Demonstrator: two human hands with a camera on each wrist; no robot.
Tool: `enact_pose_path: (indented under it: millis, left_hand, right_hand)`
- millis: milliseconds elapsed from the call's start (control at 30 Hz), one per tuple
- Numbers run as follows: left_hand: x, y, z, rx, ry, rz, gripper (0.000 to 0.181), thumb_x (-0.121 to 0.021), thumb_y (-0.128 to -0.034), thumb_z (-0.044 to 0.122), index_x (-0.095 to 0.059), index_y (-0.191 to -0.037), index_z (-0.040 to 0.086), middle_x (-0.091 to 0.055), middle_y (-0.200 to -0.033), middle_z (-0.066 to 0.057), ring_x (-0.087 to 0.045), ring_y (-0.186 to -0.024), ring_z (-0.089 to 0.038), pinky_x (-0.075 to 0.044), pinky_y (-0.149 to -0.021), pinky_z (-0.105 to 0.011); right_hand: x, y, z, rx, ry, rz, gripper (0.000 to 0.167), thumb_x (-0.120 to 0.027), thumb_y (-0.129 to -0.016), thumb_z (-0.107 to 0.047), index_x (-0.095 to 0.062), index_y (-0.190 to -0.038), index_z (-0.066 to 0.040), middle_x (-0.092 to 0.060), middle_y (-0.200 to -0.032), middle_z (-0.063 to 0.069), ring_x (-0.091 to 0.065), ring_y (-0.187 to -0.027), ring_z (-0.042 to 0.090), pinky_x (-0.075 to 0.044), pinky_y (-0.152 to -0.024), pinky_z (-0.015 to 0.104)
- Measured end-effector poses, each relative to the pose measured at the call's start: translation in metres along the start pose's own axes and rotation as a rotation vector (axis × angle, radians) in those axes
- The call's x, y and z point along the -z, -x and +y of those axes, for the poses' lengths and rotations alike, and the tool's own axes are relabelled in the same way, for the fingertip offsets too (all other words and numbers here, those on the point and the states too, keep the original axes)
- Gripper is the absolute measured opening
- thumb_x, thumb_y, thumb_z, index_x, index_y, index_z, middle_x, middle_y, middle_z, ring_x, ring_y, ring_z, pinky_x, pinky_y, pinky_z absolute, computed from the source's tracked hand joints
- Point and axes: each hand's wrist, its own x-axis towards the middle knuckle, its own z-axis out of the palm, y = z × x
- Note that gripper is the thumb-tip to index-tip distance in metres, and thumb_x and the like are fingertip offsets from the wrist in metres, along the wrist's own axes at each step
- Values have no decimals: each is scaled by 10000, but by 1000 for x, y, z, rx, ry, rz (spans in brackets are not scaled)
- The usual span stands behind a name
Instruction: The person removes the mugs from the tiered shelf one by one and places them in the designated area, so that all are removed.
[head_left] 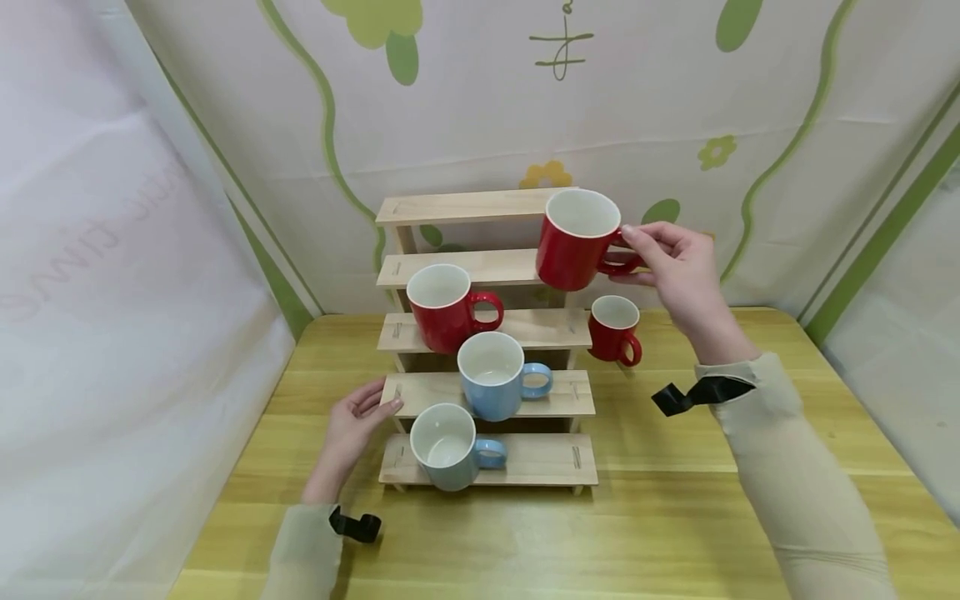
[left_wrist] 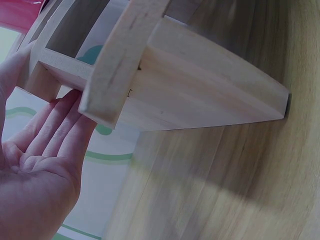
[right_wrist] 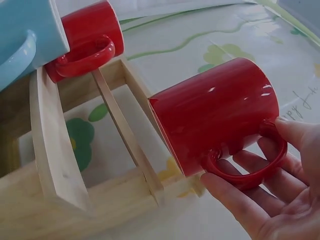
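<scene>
My right hand pinches the handle of a red mug with a white inside, near the right end of the upper shelves; whether its base touches a shelf, I cannot tell. The right wrist view shows thumb and fingers about the handle of this red mug. At the stepped wooden rack, my left hand grips the left end of the second shelf from the bottom, thumb on top and fingers beneath. Another red mug stands on the middle shelf. Two light blue mugs, one higher and one lower, stand on the two lowest shelves.
A further red mug stands on the wooden table, just right of the rack. White cloth with green plant prints hangs behind, and white sheets close off both sides. Black straps circle both wrists.
</scene>
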Motion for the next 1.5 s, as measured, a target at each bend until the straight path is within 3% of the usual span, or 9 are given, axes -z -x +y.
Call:
enact_pose_path:
  millis: [200, 700, 1100, 1500]
  left_hand:
    - [0, -1, 1, -7, 4, -1, 565, -773, -940, 177, -550, -1427, -5, -584, -1383, -204, -615, -1154, -109, -511, -948, -209]
    - [1, 2, 2, -3, -13, 10, 575, -773, -939, 169, -539, -1434, -11, -577, -1392, -207, -607, -1174, -143, -513, -945, -209]
    - [1, 4, 3, -5, -21, 9, 577, -773, -941, 184, -543, -1435, -4, -577, -1403, -190, -562, -1250, -229, -499, -956, -198]
    - [1, 2, 0, -13, -6, 12, 571, -778, -932, 156, -547, -1428, -10, -581, -1397, -188, -577, -1224, -201, -513, -945, -210]
  right_hand:
    - [21, 10, -6, 22, -28, 25, 351, -739, -952, -195, -682, -1120, 107, -735, -1073, 165, -732, -941, 281, -581, -750, 427]
    - [74, 40, -9, 14, -95, 148, 258, -739, -937, -82, -698, -1084, 127, -748, -1026, 145, -752, -867, 250, -593, -699, 380]
    - [111, 59, 6, -56, -169, 248, 246, -766, -905, -55, -714, -1076, 114, -754, -1015, 143, -754, -854, 254, -590, -671, 402]
    - [133, 66, 25, -169, -97, 370, 337, -823, -863, -180, -733, -1104, 38, -752, -1012, 75, -749, -846, 195, -609, -641, 356]
